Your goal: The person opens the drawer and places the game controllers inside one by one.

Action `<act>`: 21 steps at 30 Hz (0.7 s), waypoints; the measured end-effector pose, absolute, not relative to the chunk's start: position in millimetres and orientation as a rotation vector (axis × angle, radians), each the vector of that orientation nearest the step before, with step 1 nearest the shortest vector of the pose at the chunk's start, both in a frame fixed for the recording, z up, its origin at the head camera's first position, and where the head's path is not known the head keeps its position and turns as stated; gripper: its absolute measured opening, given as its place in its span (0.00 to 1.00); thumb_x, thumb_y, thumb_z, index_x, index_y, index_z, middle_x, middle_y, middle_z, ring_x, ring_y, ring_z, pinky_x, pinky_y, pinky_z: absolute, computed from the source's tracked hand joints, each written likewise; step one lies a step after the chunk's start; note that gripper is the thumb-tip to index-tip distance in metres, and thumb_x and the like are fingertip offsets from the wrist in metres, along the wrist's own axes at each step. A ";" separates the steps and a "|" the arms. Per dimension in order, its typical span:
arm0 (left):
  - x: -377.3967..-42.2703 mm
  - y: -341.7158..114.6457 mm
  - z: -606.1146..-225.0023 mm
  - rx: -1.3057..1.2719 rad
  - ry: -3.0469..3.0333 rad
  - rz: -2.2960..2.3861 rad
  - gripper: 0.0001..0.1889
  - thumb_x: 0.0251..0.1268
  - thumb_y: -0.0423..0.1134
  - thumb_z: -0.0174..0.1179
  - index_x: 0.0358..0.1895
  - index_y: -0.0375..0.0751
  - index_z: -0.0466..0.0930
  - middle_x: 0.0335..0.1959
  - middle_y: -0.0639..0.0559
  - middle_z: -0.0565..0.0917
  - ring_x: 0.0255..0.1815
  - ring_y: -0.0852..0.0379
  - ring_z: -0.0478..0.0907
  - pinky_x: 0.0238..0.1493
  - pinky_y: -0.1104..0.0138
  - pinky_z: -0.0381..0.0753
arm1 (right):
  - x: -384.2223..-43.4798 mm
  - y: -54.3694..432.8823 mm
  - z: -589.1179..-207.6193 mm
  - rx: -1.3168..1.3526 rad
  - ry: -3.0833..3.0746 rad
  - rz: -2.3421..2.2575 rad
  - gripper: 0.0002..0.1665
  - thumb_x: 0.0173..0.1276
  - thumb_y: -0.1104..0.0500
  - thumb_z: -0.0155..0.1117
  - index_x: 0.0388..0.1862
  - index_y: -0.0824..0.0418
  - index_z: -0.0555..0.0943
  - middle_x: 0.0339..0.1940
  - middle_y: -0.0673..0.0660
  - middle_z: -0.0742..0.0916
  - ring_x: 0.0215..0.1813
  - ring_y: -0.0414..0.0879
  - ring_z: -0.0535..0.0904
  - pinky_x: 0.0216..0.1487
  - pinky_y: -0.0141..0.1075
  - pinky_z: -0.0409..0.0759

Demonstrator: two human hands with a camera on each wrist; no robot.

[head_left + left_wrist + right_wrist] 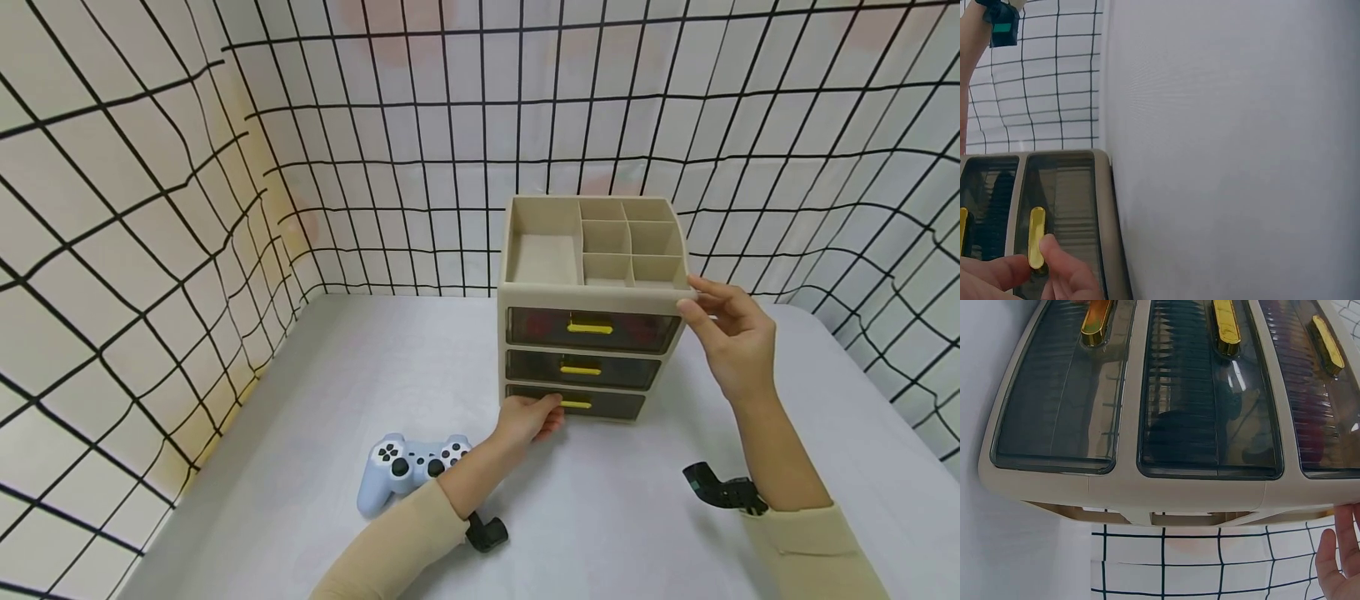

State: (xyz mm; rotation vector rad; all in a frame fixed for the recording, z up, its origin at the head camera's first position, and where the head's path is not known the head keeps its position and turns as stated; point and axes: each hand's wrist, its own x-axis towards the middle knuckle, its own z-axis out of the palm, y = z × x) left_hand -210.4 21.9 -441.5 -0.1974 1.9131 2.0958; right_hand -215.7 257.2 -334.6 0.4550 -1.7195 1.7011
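Fingers [1072,269] reach over the white table [375,358] to a beige plastic three-drawer cabinet [581,296] standing upright. The right hand [738,342], thumb and fingertips slightly apart, touches its upper right corner; the left hand [525,419], near a pale-blue plastic game controller [411,463], pinches the bottom drawer [618,407]'s yellow bar handle [1036,231].

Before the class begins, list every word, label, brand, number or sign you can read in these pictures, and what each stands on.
Readable words, labels, brands or numbers: none in any view.
Game controller: button markings too small to read.
Drawer unit: no lettering visible on the faces shown.
Black device on the right wrist: any marks are too small to make out.
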 end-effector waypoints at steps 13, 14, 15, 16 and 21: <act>-198.1 16.5 -412.8 -0.166 1.862 2.108 0.13 0.68 0.30 0.57 0.41 0.18 0.82 0.19 0.52 0.81 0.20 0.67 0.76 0.30 0.75 0.79 | -212.7 255.9 -332.1 0.394 -1.784 1.647 0.19 0.61 0.78 0.63 0.52 0.72 0.81 0.35 0.48 0.86 0.38 0.38 0.80 0.38 0.22 0.77; -198.6 16.5 -414.8 -0.170 1.860 2.111 0.13 0.68 0.31 0.58 0.40 0.18 0.82 0.19 0.52 0.81 0.19 0.67 0.76 0.29 0.75 0.79 | -212.6 255.8 -332.0 0.389 -1.788 1.642 0.19 0.61 0.78 0.63 0.52 0.72 0.81 0.35 0.48 0.86 0.37 0.38 0.80 0.38 0.22 0.77; -199.6 16.9 -418.1 -0.173 1.859 2.114 0.12 0.68 0.31 0.58 0.40 0.19 0.82 0.19 0.52 0.81 0.19 0.67 0.76 0.29 0.75 0.79 | -212.4 255.7 -331.8 0.384 -1.798 1.628 0.19 0.62 0.78 0.63 0.52 0.72 0.81 0.35 0.48 0.86 0.37 0.38 0.80 0.38 0.22 0.77; -201.2 17.4 -422.1 -0.178 1.857 2.117 0.12 0.68 0.31 0.59 0.39 0.19 0.83 0.19 0.53 0.81 0.19 0.67 0.76 0.28 0.76 0.79 | -212.3 255.6 -331.6 0.382 -1.801 1.625 0.19 0.62 0.77 0.63 0.52 0.72 0.81 0.35 0.48 0.86 0.37 0.38 0.80 0.38 0.22 0.77; -208.1 19.1 -439.3 -0.194 1.871 2.100 0.12 0.67 0.33 0.61 0.38 0.23 0.84 0.19 0.53 0.81 0.18 0.67 0.77 0.25 0.77 0.77 | -211.7 255.0 -330.7 0.370 -1.829 1.591 0.19 0.62 0.77 0.63 0.52 0.72 0.81 0.35 0.47 0.86 0.37 0.38 0.80 0.38 0.22 0.77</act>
